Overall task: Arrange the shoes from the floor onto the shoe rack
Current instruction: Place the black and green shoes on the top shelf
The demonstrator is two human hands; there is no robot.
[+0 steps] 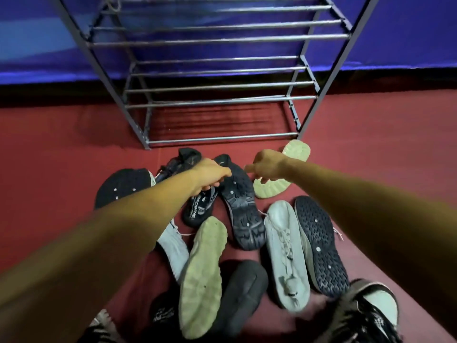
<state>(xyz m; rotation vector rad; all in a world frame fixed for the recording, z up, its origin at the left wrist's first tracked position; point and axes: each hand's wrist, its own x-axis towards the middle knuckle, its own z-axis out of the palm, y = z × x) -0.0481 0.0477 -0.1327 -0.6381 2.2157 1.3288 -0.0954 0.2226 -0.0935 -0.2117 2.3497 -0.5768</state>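
A grey metal shoe rack (210,40) stands against the blue wall, its bar shelves bare. Several shoes lie in a heap on the red floor in front of it. My left hand (210,177) reaches down with its fingers curled round the top of a black knit shoe with white lettering (197,211). To its right lies a black shoe, sole up (243,219). My right hand (268,167) hovers over a pale green sole (274,188), fingers loosely curled, index finger pointing left, holding nothing.
Around them lie another pale sole (202,276), a light grey sneaker (286,256), a navy sole (319,246), a dark grey sole (239,293), a black sole (123,186) and a black-and-white shoe (371,313). Bare red floor (61,149) flanks the rack.
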